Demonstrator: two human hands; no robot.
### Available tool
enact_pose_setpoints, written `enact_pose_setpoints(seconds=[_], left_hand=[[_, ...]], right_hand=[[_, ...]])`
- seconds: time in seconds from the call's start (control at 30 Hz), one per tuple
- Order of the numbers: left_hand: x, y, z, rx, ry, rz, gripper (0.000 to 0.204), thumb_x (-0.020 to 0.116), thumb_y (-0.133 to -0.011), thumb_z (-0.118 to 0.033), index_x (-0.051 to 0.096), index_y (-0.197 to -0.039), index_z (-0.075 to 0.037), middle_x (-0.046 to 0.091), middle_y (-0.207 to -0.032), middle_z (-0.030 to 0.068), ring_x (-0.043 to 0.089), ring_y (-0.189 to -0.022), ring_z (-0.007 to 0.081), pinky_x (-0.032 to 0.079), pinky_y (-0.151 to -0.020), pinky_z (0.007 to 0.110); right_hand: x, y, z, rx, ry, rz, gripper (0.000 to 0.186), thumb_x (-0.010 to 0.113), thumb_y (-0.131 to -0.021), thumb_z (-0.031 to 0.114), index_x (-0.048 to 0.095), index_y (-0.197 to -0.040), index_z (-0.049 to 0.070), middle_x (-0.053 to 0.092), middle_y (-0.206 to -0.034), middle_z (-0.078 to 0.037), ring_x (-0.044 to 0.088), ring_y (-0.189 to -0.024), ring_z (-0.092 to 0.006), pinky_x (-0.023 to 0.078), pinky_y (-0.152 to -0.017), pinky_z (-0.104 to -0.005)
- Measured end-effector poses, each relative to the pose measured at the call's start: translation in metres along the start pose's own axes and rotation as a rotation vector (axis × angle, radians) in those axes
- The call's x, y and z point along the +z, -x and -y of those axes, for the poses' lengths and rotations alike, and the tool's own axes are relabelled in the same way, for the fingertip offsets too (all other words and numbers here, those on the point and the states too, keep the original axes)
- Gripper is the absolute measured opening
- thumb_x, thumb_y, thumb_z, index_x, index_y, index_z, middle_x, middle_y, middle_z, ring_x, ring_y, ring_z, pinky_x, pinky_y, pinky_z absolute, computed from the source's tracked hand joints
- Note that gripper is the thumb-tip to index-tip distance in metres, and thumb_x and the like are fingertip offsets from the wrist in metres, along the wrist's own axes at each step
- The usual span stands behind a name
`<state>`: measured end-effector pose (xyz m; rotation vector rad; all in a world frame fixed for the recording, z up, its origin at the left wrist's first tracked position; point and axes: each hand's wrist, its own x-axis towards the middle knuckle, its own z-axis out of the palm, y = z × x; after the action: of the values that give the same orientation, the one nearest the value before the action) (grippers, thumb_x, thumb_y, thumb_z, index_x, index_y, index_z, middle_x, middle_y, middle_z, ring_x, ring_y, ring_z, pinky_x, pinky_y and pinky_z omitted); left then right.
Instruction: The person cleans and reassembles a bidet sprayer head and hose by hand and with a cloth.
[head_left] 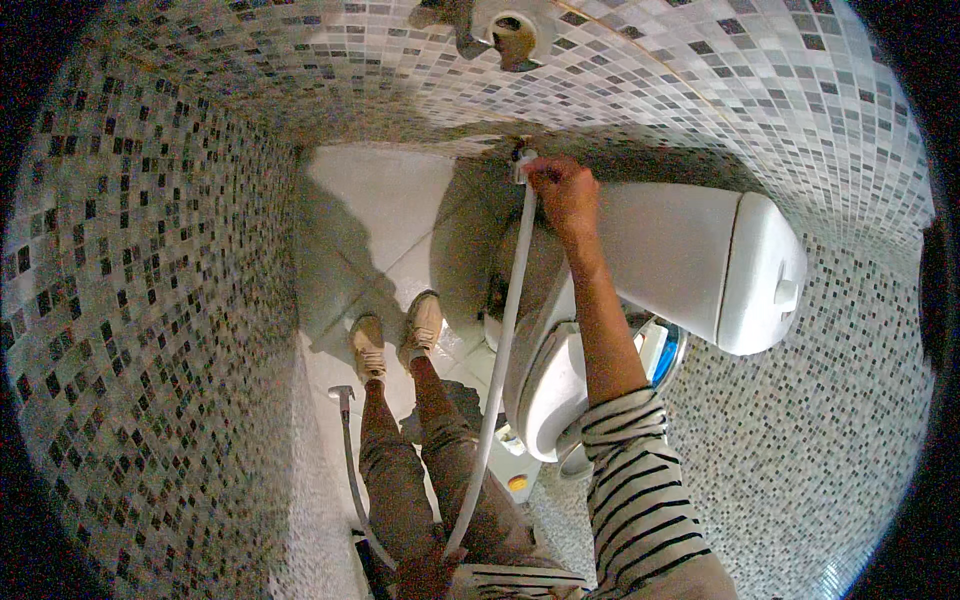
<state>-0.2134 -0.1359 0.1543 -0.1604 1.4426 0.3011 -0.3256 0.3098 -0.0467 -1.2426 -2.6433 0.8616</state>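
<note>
While the person stands astride the narrow floor [380, 215] at the centre of the frame, the right hand [562, 190] reaches to upper centre, its grip closed around the top end of a white flexible hose [505, 320] just where it meets a metal fitting [522, 156] low on the mosaic-tiled wall [150, 300]. From there the hose runs down the middle of the picture to the bottom edge, where the left hand [428, 572] appears to hold its lower end — the fingers are too blurred to tell how tightly.

My judgement of the risks: the hose is stretched fairly taut between the two hands, so a sharp pull could strain or loosen the joint at the fitting and let water spray. The floor tiles look glossy — wet soles on the beige shoes [400, 335] could slip in so tight a space. A second, grey hose with a spray head [343, 395] lies by the left foot and could snag an ankle.

As for containers, the white cistern [690, 260] at right centre has its lid on, so its contents are hidden. The toilet bowl [545, 385] below it is seen from outside only; what it holds cannot be told.
</note>
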Motion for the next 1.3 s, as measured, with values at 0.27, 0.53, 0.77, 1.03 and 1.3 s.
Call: enact_pose_setpoints(seconds=[0.27, 0.53, 0.77, 1.03, 1.3], left_hand=[[-0.004, -0.001, 0.005, 0.018, -0.023, -0.048, 0.052, 0.050, -0.078, -0.055, 0.058, -0.107, -0.012, 0.060, -0.089, 0.0184, 0.056, -0.086, 0.0354, 0.042, -0.074, 0.043], [-0.008, -0.002, 0.012, 0.238, -0.021, -0.166, 0.043, 0.049, -0.083, -0.046, 0.059, -0.103, -0.010, 0.061, -0.087, 0.0177, 0.058, -0.081, 0.0326, 0.044, -0.068, 0.043], [-0.011, -0.012, 0.020, 0.059, 0.136, -0.073, 0.050, 0.052, -0.081, -0.049, 0.052, -0.113, -0.009, 0.057, -0.106, 0.0166, 0.056, -0.087, 0.0332, 0.043, -0.072, 0.046], [-0.001, -0.050, 0.084, 0.035, -0.216, -0.259, 0.030, 0.058, -0.082, -0.034, 0.062, -0.088, -0.004, 0.061, -0.074, 0.0065, 0.058, -0.065, 0.0195, 0.049, -0.059, 0.031], [-0.010, -0.026, 0.029, 0.099, -0.209, -0.202, 0.033, 0.057, -0.083, -0.036, 0.061, -0.087, -0.004, 0.059, -0.072, 0.0058, 0.056, -0.063, 0.0185, 0.047, -0.058, 0.031]], right_hand=[[0.004, 0.040, -0.005, -0.099, 0.015, -0.036, 0.017, 0.061, -0.076, 0.014, 0.066, -0.092, 0.012, 0.063, -0.095, -0.010, 0.062, -0.081, -0.0255, 0.049, -0.071, -0.0334], [0.012, 0.178, 0.026, 0.008, 0.049, -0.015, 0.016, 0.059, -0.078, 0.013, 0.066, -0.092, 0.012, 0.061, -0.102, -0.007, 0.057, -0.091, -0.0254, 0.047, -0.076, -0.0344], [-0.015, 0.308, 0.102, 0.688, -0.410, 0.520, 0.020, 0.058, -0.079, 0.011, 0.062, -0.099, 0.011, 0.060, -0.104, -0.008, 0.056, -0.092, -0.0230, 0.046, -0.074, -0.0316], [-0.030, 0.260, 0.040, 0.618, -0.657, 0.095, 0.025, 0.046, -0.090, 0.019, 0.053, -0.106, 0.001, 0.060, -0.090, -0.008, 0.055, -0.082, -0.0137, 0.046, -0.070, -0.0276], [0.053, 0.039, -0.075, 0.465, -1.144, -0.045, 0.031, 0.037, -0.092, 0.019, 0.046, -0.112, -0.004, 0.052, -0.107, -0.016, 0.054, -0.090, -0.0257, 0.049, -0.074, -0.0351]])
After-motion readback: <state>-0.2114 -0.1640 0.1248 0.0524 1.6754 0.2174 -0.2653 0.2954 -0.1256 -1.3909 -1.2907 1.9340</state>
